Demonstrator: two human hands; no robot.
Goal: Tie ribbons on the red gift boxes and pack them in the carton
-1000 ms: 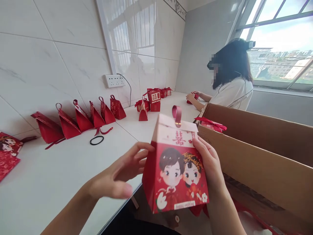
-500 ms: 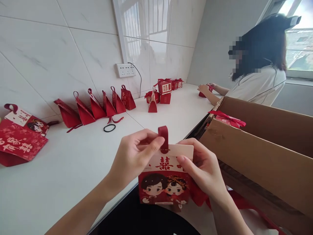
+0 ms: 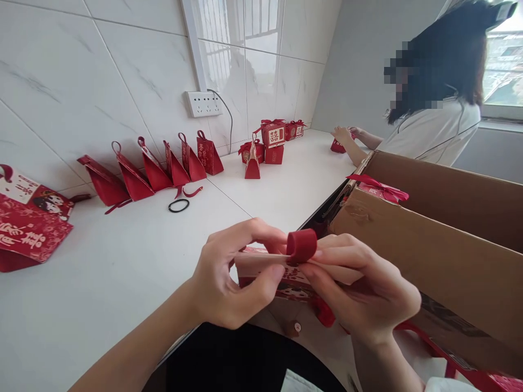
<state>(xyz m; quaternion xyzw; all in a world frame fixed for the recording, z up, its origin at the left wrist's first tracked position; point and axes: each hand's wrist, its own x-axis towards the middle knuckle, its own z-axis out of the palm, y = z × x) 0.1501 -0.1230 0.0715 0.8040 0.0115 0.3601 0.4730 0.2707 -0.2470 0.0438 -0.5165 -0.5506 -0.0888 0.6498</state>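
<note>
Between my hands, near the counter's front edge, is a red and white gift box (image 3: 261,262) with printed cartoon figures, its top edge turned up toward me. A red ribbon loop (image 3: 301,245) stands out of the middle of that edge. My left hand (image 3: 241,272) pinches the left part of the top, thumb in front and fingers behind. On the other side my right hand (image 3: 359,283) pinches the top close to the ribbon loop. Most of the box's lower front is hidden by my hands and the tilt.
Several red peaked boxes (image 3: 134,177) line the tiled wall. A black ring (image 3: 178,205) lies before them. Farther back stand stacked red boxes (image 3: 273,142). At right is an open cardboard carton (image 3: 420,234) with a pink-red bow (image 3: 382,189) on its rim. A co-worker (image 3: 433,109) handles a red box beyond.
The gift box has tipped so its top edge faces me and its front is foreshortened. My right hand has moved in beside the ribbon loop; my left hand has shifted along the top edge.
</note>
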